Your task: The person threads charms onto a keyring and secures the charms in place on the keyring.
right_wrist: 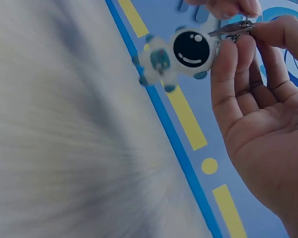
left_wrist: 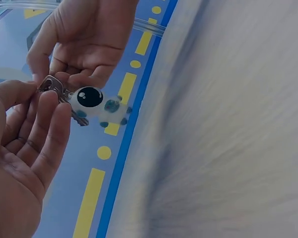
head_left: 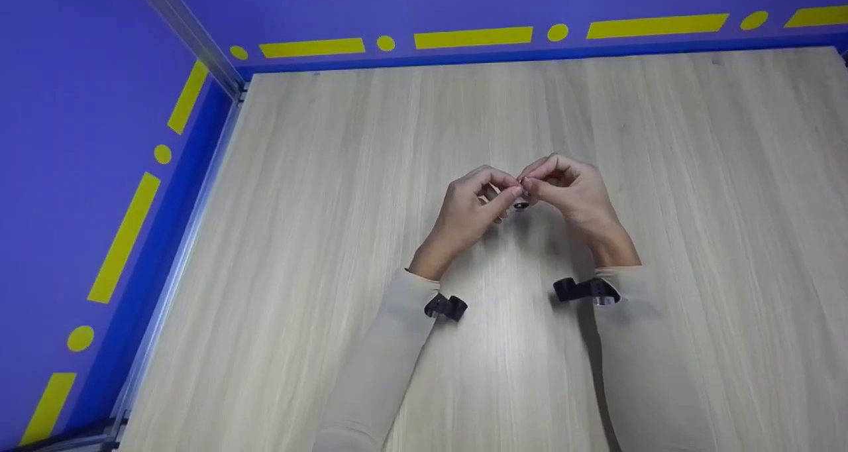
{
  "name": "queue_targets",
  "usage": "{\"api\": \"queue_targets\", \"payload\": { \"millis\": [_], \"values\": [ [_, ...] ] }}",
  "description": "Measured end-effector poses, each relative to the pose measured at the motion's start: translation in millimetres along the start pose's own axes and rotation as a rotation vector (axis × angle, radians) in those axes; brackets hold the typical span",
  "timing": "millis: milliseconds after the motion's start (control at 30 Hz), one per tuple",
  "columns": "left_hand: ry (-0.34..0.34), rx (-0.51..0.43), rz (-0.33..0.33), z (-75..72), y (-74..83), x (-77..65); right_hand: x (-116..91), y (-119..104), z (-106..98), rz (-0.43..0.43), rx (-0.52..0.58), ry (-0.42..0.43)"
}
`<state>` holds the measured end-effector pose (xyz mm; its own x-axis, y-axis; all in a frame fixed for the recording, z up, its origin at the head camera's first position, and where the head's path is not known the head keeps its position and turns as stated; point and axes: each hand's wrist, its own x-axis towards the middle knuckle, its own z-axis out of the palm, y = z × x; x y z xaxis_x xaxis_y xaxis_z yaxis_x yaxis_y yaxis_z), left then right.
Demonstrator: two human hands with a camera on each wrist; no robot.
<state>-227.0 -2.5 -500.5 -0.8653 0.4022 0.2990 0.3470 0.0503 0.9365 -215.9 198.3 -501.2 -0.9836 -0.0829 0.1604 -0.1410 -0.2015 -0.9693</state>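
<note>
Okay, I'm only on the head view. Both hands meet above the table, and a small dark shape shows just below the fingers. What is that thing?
Observer: The right wrist view shows a white figurine with a glossy black oval face.
Operator: So it's only black and white?
Observer: No, the left wrist view also shows blue-green patches on its body and limbs.
Operator: Is anything else with it?
Observer: Yes, the left wrist view shows a metal key, its blade pointing out beside the figurine's head.
</note>
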Motion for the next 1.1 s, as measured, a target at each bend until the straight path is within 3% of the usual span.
{"api": "queue_targets", "payload": {
  "millis": [200,300,533,767,933,1100],
  "values": [
    [-0.044,-0.019,-0.094,-2.7,1.1,-0.2,-0.1,-2.3,0.3,-0.049,-0.059,-0.027],
    [-0.062,-0.075,-0.131,-2.0,2.4,-0.5,0.1,-1.7,1.3,-0.049,-0.068,-0.032],
    [-0.047,-0.224,-0.145,1.6,4.3,-1.7,-0.2,1.3,0.6,-0.052,-0.002,-0.031],
    [-0.028,-0.189,-0.047,1.1,1.3,-1.6,-0.4,1.2,2.0,-0.033,0.019,-0.026],
    [-0.007,-0.061,0.081,0.3,-2.0,-1.0,-0.8,0.0,3.6,-0.016,0.013,-0.022],
    [0.058,0.104,0.197,1.5,-3.7,-0.7,-0.8,-1.4,5.1,-0.002,0.024,-0.011]
  ]
}}
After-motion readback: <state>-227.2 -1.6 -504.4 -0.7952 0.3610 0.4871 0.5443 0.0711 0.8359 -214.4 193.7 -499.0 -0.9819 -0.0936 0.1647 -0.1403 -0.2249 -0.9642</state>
